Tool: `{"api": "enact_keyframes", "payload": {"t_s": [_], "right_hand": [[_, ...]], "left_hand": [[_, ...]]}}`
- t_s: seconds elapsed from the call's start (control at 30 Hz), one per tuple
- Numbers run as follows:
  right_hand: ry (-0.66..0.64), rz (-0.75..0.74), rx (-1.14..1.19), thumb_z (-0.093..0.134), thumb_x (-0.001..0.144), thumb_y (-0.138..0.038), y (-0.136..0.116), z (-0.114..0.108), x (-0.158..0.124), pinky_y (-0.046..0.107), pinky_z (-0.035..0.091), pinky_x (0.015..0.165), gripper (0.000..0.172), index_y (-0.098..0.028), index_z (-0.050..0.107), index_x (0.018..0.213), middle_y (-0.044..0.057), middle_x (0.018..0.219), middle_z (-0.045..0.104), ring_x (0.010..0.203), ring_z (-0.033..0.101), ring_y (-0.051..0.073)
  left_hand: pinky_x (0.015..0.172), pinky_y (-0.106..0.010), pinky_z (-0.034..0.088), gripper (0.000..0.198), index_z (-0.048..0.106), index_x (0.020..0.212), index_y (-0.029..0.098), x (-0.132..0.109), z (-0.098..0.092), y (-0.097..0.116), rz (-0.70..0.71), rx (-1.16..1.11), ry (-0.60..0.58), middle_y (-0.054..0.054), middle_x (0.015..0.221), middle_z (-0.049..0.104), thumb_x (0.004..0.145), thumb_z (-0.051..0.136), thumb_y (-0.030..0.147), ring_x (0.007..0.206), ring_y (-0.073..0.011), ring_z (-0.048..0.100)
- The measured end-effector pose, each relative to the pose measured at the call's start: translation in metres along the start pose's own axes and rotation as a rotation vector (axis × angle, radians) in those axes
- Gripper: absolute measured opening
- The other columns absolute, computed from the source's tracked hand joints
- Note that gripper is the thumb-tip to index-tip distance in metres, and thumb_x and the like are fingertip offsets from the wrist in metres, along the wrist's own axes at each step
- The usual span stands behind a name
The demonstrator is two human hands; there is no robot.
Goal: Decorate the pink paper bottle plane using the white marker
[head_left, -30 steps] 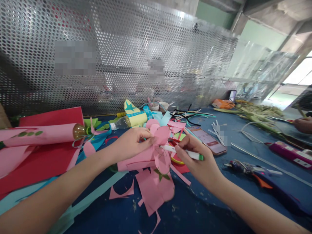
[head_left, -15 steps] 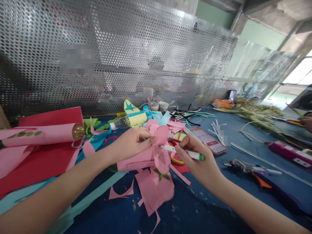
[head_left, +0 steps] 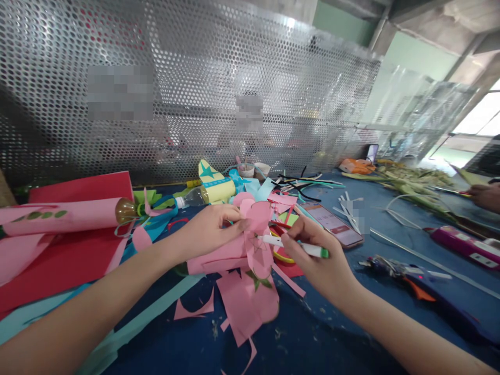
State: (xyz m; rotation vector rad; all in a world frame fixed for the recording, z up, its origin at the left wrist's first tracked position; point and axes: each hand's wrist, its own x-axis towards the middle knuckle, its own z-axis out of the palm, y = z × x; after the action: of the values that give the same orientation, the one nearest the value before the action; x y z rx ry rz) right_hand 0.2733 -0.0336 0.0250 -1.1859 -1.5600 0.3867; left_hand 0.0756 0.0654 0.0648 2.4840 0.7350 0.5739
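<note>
My left hand [head_left: 209, 227] pinches the top of a pink paper petal piece [head_left: 258, 235] at the middle of the blue table. My right hand [head_left: 317, 256] is closed round a white marker with a green end [head_left: 308, 249], its tip touching the pink petal. Green star shapes are drawn on the pink paper below [head_left: 258, 282]. More pink paper offcuts [head_left: 234, 312] lie under and in front of both hands.
A red sheet [head_left: 74, 250] and a pink-wrapped bottle [head_left: 66, 214] lie left. A phone [head_left: 332, 224] lies behind my right hand, a glue gun [head_left: 410, 278] to its right. A perforated metal screen [head_left: 195, 88] backs the table. Another person's hand [head_left: 484, 197] is far right.
The marker tip has shifted slightly down on the pink petal. The other person's hand at the far right has moved a little. My left hand stays put.
</note>
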Motion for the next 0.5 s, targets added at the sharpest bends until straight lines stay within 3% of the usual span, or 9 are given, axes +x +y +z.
{"api": "enact_keyframes", "payload": {"t_s": [0.5], "right_hand": [[0.004,-0.017,-0.003,0.056,0.086,-0.018,0.0035,-0.0002,-0.0004,0.022,0.031,0.048,0.022,-0.022,0.043,0.069,-0.006,0.059,0.044,0.051,0.039,0.008]], "left_hand": [[0.061,-0.029,0.032,0.043,0.042,0.056,0.018,0.0003,-0.0004,0.0022,-0.026,-0.017,-0.012,0.003,0.064,0.04,0.092,0.042,0.042,0.061,-0.0134,0.042]]}}
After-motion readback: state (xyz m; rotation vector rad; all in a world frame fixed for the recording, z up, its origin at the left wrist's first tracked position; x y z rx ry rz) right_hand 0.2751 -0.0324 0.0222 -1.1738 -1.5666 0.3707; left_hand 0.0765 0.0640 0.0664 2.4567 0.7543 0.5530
